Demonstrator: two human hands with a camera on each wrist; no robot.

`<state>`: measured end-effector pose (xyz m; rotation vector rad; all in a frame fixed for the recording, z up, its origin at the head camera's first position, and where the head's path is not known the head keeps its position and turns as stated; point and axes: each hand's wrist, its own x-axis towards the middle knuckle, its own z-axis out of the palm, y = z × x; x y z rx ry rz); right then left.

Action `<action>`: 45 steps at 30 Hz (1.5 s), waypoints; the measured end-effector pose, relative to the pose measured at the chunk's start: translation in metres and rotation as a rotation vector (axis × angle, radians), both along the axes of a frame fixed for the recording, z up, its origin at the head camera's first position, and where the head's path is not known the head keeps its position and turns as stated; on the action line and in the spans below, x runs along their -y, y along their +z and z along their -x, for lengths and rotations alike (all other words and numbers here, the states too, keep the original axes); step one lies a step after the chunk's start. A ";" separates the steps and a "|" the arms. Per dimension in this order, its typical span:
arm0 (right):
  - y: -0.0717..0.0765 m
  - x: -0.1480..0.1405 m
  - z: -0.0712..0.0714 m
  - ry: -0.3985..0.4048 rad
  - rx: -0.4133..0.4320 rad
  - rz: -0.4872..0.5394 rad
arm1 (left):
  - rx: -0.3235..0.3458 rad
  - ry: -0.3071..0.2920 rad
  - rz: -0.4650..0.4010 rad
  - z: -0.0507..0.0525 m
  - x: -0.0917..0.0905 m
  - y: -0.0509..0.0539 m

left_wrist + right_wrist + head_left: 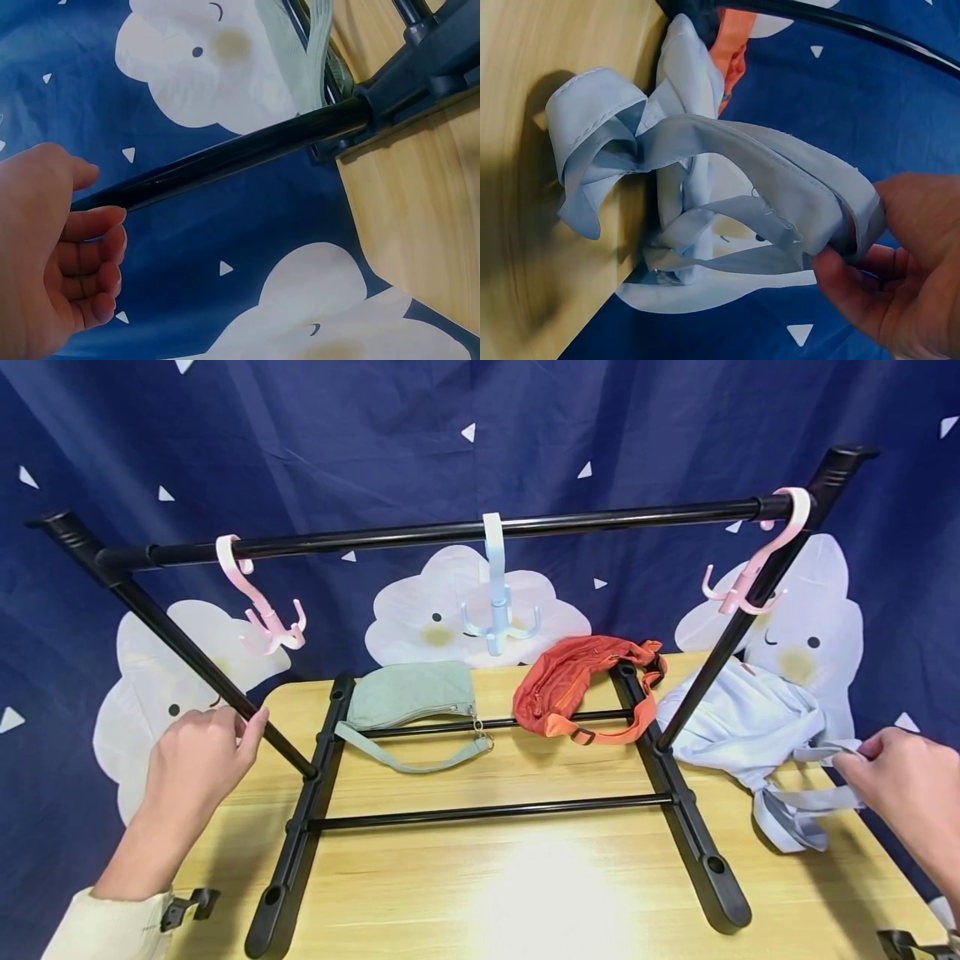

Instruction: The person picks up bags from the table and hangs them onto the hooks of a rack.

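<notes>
At the right end of the table, my right hand [903, 772] pinches the strap [765, 180] of a pale blue cloth bag [750, 718]. The strap is looped and bunched between thumb and fingers, and the bag's body lies slumped beside the rack's right foot. My left hand [198, 756], fingers loosely curled and holding nothing, hovers by the left upright [240, 157] of the black rack [420, 535]. Three hooks hang from the rack's top bar: a pink one [258, 602] at left, a light blue one [497, 585] in the middle, another pink one [761, 556] at right.
A pale green handbag [412, 693] and an orange-red waist bag [570, 681] lie across the rack's rear lower bar. Another lower bar [487, 812] runs between the rack's feet on the wooden table [420, 893]. A dark blue curtain [375, 435] hangs behind.
</notes>
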<state>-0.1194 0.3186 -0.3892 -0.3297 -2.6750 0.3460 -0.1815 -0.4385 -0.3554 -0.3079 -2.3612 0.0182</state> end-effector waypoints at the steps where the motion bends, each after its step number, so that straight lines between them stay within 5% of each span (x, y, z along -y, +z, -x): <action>1: 0.001 0.001 0.000 0.004 -0.020 -0.002 | 0.007 0.002 -0.001 -0.001 -0.001 0.000; 10: 0.013 0.009 0.000 0.031 -0.166 0.014 | 0.003 -0.045 0.034 -0.005 -0.018 -0.002; 26: 0.030 0.019 0.002 0.045 -0.183 0.005 | -0.031 -0.184 0.066 -0.005 -0.053 0.000; 37: 0.043 0.034 0.002 0.038 -0.107 -0.022 | 0.007 -0.247 0.097 -0.001 -0.085 -0.001; 45: 0.051 0.041 0.003 0.061 -0.171 -0.008 | -0.003 -0.330 0.086 0.005 -0.105 -0.008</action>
